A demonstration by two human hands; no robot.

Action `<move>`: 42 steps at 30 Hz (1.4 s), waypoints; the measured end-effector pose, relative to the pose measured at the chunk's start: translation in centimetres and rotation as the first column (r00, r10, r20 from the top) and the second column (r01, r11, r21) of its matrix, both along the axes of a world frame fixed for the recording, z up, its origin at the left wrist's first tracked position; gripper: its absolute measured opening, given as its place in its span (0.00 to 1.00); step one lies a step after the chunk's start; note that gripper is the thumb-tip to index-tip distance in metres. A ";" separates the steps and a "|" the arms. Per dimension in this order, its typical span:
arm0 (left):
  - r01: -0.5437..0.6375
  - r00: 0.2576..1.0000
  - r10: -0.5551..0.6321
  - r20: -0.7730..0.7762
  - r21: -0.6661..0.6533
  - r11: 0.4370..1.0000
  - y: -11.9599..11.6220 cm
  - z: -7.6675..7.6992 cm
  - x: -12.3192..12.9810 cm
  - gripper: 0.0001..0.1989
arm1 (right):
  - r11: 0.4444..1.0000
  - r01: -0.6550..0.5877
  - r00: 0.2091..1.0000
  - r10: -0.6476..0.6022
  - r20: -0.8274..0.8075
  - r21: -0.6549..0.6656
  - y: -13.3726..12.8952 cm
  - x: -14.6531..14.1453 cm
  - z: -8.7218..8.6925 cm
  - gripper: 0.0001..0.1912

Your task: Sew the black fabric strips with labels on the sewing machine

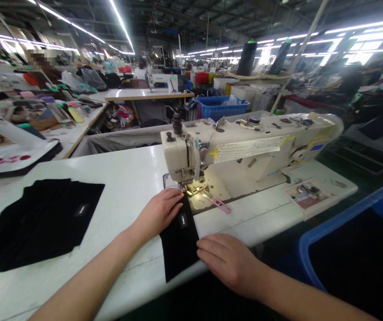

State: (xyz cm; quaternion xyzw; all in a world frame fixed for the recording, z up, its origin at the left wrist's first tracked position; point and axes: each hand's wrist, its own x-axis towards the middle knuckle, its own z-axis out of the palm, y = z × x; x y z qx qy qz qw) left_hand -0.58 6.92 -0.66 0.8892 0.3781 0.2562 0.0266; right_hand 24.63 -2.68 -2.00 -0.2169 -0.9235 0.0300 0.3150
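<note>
My left hand point(163, 209) rests palm down on the near side of the sewing machine's head, fingers extended and only slightly bent, pressing on the black fabric strip point(180, 256) rather than gripping it. The strip lies under those fingertips, its far end at the presser foot point(185, 186) of the lockstitch sewing machine point(211, 138) and its near end at the table edge. Its small woven label point(183, 220) sits just beside my left fingers, uncovered. My right hand point(226, 264) has its fingers close together, tips touching the strip's right edge; my thumb is hidden, so I cannot tell whether I pinch the cloth. Pink-handled thread snips point(221, 203) lie right of the strip, and a fanned stack of black fabric pieces point(37, 218) lies well to the left on the white tabletop point(131, 174).
</note>
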 end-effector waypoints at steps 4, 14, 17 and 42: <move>0.001 1.000 -0.001 0.003 0.004 1.000 0.0 0.0 0.0 0.15 | 1.000 0.005 1.000 -0.005 0.002 0.010 0.0 -0.1 0.1 0.12; 0.003 1.000 -0.002 -0.026 0.026 1.000 0.0 0.0 0.0 0.15 | 1.000 0.006 1.000 -0.006 -0.013 0.017 0.0 -0.2 0.0 0.13; -0.002 1.000 0.002 -0.020 0.026 1.000 0.0 0.1 0.0 0.15 | 1.000 0.011 1.000 -0.011 -0.006 0.003 0.0 -0.2 -0.1 0.13; -0.016 0.999 0.017 -0.028 0.021 1.000 0.4 0.1 -0.3 0.15 | 0.999 0.033 0.999 -0.033 0.002 0.004 0.1 -0.3 -0.4 0.13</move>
